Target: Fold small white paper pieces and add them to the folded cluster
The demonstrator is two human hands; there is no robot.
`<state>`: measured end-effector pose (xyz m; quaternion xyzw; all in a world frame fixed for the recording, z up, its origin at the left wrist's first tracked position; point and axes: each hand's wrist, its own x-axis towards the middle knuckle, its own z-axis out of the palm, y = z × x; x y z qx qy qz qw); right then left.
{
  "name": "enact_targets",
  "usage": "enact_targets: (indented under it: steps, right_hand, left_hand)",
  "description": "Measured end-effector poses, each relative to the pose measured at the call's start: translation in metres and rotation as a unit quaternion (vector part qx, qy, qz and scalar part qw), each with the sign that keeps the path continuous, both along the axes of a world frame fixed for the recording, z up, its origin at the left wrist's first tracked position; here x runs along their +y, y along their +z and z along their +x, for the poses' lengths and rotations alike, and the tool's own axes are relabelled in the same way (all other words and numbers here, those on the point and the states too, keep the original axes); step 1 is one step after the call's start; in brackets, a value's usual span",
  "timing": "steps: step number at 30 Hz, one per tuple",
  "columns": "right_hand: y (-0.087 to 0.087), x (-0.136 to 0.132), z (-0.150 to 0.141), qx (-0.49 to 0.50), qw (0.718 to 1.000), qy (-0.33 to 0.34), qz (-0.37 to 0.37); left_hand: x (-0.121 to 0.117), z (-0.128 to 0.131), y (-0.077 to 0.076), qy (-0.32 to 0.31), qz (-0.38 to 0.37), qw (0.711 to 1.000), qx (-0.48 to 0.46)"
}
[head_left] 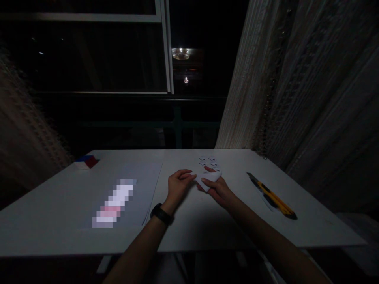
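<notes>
From the head view, your left hand (180,185) pinches one corner of the white paper (207,180), and your right hand (217,189) grips its other side. You hold it above the table (189,232), between the pixelated patch (115,203) and the yellow cutter (274,196).

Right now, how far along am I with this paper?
Partway, I'd guess. The small dark-marked shapes laid in rows beyond your hands look done, though they're too small to be sure. In hand is a folded or curved piece of white paper, held by your left hand and right hand. That piece seems left to finish and set down; whether more follow, I can't tell.
</notes>
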<state>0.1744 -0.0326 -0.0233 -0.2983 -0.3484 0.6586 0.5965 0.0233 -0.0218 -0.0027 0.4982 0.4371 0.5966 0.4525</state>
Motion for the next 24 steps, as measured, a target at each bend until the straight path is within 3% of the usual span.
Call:
enact_targets:
  steps: [24]
  right_hand:
    - [0.0006, 0.0007, 0.0005, 0.012, 1.0, -0.001, 0.006]
  left_hand:
    - [-0.0008, -0.0011, 0.0, -0.016, -0.014, 1.0, 0.0]
